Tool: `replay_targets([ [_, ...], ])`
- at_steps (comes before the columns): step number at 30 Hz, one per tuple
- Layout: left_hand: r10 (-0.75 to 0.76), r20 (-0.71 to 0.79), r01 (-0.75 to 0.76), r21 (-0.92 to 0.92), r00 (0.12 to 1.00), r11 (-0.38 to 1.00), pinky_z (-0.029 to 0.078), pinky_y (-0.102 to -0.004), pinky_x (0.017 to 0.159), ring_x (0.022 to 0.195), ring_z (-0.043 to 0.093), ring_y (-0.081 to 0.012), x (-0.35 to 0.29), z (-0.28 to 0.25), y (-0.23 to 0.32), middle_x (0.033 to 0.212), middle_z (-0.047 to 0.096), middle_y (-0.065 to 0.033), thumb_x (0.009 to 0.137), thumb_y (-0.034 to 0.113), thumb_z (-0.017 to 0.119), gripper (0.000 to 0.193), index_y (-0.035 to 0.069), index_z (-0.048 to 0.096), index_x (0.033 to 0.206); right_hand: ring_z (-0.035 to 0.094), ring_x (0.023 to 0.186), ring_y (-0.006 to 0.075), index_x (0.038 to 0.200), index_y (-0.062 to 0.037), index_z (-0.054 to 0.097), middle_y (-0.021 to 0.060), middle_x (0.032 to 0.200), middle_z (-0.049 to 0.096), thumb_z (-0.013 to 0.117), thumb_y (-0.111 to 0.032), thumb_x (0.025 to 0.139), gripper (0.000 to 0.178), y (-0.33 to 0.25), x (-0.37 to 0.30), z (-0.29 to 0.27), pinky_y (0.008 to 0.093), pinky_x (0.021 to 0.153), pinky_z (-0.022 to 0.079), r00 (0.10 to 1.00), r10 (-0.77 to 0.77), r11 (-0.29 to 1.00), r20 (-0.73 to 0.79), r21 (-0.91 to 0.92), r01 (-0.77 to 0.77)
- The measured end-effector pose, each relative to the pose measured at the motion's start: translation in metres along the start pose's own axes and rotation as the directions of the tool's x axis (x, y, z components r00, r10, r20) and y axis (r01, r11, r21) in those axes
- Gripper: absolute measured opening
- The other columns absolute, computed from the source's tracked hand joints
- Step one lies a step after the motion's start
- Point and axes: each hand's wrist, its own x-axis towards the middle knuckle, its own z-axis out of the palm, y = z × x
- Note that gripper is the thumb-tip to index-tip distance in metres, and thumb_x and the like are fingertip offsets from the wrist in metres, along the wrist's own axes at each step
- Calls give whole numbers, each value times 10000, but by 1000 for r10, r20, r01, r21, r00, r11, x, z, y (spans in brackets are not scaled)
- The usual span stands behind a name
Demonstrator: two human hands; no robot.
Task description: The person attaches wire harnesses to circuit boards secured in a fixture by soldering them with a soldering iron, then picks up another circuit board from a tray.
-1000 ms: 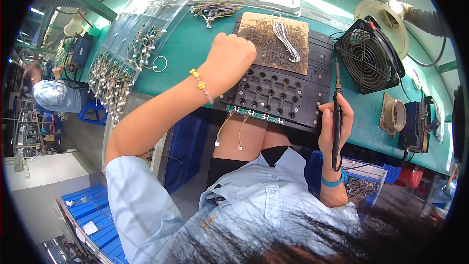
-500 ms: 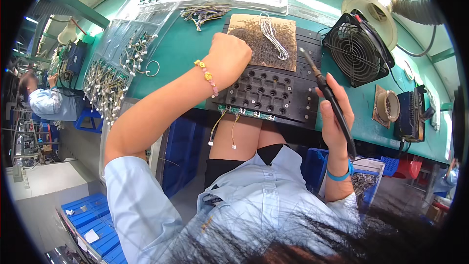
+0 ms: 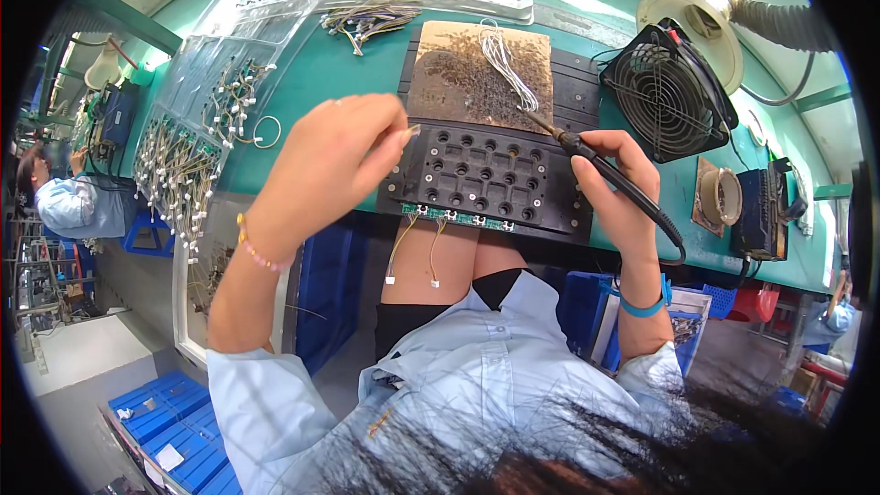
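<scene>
My right hand grips a soldering iron by its black handle. Its tip points at the lower end of a looped bundle of thin white wire on a stained brown board; whether they touch I cannot tell. My left hand is raised left of the black fixture, thumb and forefinger pinched together. A tiny pale bit shows at those fingertips, too small to name. Along the fixture's near edge sits a row of small green circuit boards, with two thin cables hanging from it.
A black fan stands right of the fixture, beside a soldering station and a round solder-coloured spool. Clear trays with circuit boards lie at the back. Bundled cables lie left. Another person sits far left.
My left hand has drawn back from the brown board toward the left and nearer me. My right hand has lowered the soldering iron's tip leftward to the white wire.
</scene>
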Motion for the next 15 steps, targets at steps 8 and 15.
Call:
replay_targets([
  [8, -320, -152, 231, -423, 935, 876, 459, -277, 662, 669, 539, -160, -46, 26, 13, 787, 650, -29, 912, 50, 677, 46, 28, 644, 890, 607, 761, 151, 1014, 26, 717, 75, 907, 721, 735, -17, 784, 234, -8, 5, 6, 258, 726, 515, 993, 47, 998, 107, -44, -43],
  [15, -537, -64, 347, -699, 841, 626, 444, -237, 670, 696, 538, -120, -61, 61, 25, 816, 669, -29, 927, 46, 673, 38, 16, 657, 910, 606, 755, 142, 1011, 25, 718, 69, 885, 720, 731, -28, 787, 230, -15, 5, -1, 249, 707, 506, 998, 58, 996, -22, -65, -59],
])
